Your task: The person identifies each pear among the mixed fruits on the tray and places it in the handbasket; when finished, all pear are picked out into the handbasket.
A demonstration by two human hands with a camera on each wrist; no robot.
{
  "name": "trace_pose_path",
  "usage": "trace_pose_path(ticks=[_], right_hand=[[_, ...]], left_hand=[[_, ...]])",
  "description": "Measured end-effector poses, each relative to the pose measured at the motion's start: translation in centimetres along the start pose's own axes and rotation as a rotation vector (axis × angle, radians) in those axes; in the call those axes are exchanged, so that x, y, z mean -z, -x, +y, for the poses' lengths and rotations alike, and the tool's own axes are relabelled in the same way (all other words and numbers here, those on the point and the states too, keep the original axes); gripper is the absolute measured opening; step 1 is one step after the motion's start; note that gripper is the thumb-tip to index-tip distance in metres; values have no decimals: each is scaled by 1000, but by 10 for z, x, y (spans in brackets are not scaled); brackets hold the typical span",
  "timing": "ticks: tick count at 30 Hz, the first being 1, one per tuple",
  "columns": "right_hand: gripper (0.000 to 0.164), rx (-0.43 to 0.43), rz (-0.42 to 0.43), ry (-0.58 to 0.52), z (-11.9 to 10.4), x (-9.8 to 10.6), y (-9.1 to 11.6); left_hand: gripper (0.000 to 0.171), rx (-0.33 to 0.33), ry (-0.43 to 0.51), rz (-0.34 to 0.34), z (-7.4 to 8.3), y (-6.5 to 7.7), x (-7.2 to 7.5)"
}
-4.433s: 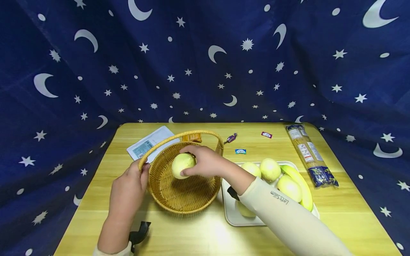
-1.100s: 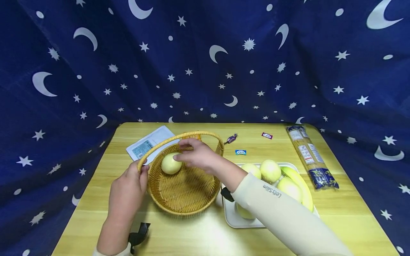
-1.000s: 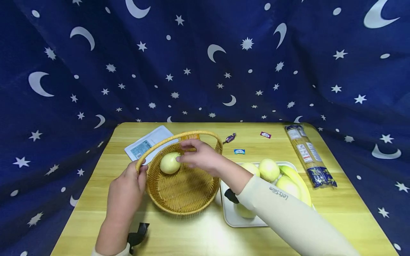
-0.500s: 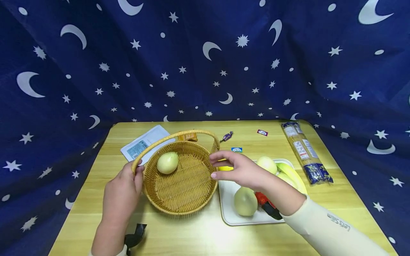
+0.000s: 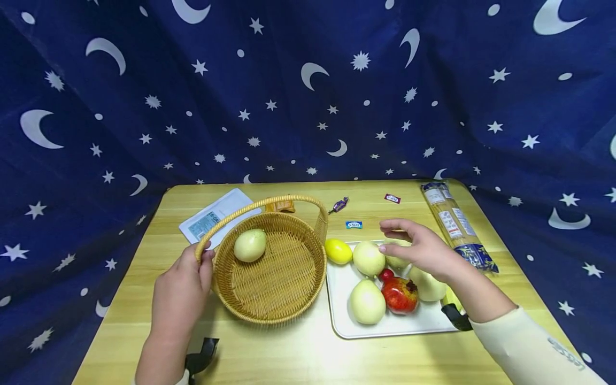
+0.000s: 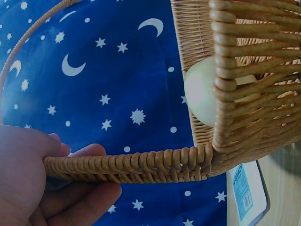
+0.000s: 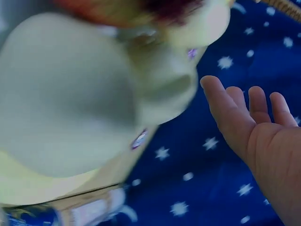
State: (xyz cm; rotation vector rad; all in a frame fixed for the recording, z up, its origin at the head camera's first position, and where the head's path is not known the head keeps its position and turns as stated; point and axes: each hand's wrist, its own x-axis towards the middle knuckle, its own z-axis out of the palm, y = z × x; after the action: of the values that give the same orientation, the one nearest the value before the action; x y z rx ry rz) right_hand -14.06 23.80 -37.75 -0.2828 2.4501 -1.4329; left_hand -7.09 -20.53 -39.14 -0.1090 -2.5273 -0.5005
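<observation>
My left hand [image 5: 180, 289] grips the handle [image 5: 255, 206] of a woven wicker basket [image 5: 274, 289] at its left side; the left wrist view shows the fingers round it. Inside the basket, at the left, lies a pale yellow-green round fruit [image 5: 250, 245]. My right hand [image 5: 425, 251] is above the white tray [image 5: 346, 323], empty, fingers extended. On the tray are several similar pale fruits [image 5: 368, 302], a red pomegranate [image 5: 400, 295], a small red fruit [image 5: 386, 275] and a yellow lemon [image 5: 339, 251]. A banana [image 5: 452, 299] is mostly hidden by my right hand and forearm.
Behind the basket lie a white labelled packet [image 5: 212, 219] and an orange packet [image 5: 280, 206]. Wrapped candies, purple [image 5: 339, 204], blue [image 5: 354, 225] and dark red [image 5: 392, 198], lie farther back. Spaghetti packs [image 5: 457, 224] rest at right; a starry curtain [image 5: 289, 107] hangs behind.
My right hand has let go of the pale fruit inside the basket and moved right, out over the tray. My left hand keeps its grip on the handle.
</observation>
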Motion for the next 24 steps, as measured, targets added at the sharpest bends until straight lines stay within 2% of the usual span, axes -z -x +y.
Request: trace_pose_path(ticks=[4,8,15,24], right_hand=[[66,-35,29,-79,20,13,1],[66,-52,62,-108,28,26,7],[67,-76,114,-16,48,39,36],[73,-132,148,83,77,38,78]], left_hand=[[26,1,-4,-5,0,0,0],[26,-2,-4,3,-1,0,-1],[25,10,-5,-12,-1,1,0],[27,5,-15,-4,-1,-1,0]])
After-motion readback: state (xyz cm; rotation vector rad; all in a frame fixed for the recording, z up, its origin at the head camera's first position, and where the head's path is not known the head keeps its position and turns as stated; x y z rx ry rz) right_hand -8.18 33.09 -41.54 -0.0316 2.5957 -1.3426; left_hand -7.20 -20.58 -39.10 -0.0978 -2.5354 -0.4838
